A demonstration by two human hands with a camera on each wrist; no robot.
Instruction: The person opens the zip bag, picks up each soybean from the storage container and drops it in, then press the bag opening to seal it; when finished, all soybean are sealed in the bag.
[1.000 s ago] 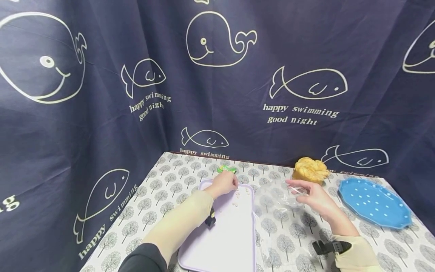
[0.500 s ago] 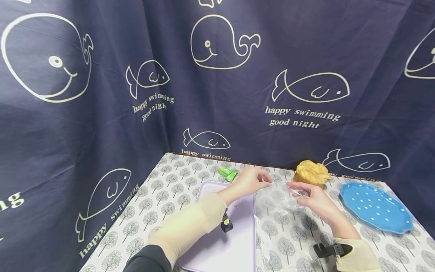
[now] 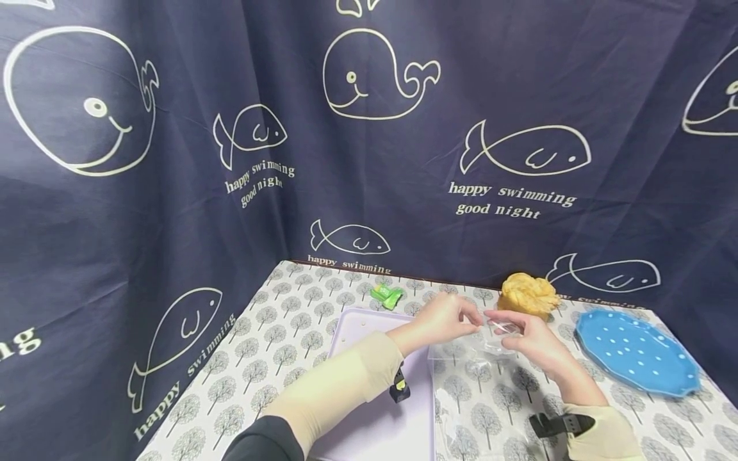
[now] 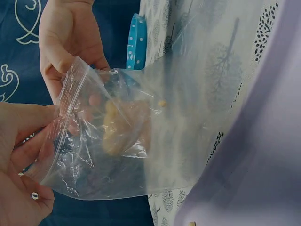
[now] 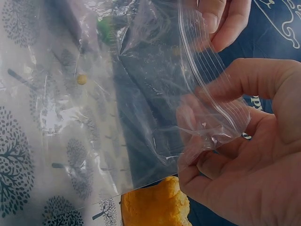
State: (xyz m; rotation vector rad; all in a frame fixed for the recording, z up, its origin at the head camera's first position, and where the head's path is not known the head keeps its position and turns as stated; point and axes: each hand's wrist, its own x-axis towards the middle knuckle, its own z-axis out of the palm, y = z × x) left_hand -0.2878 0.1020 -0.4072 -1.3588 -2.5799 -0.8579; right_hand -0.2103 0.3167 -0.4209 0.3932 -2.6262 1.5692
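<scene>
Right hand (image 3: 536, 339) pinches the clear bag (image 4: 176, 155), best held wide toward left hand (image 3: 441, 320), whose grip I cannot tell

We've got both arms (image 3: 343, 392) stretched out front, left hand (image 3: 442, 317) and right hand (image 3: 535, 340) nearly touching, fingers (image 5: 254, 76) bent, kinda pinching on each.

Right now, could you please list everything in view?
Rectangular tray: one, lilac, centre
Plastic zip bag: one, clear, right of tray
Tiny round pieces: several, yellowish, tray and bag
Small packet: one, green, behind tray
Ruffled lump: one, golden, back right
Scalloped dotted plate: one, blue, far right
Patterned cloth: one, white, under tray
Printed curtain: count unclear, navy, background
Sleeves: two, cream, forearms
Straps: two, black, wrists
Left hand, right hand: one each, bare, at bag
</scene>
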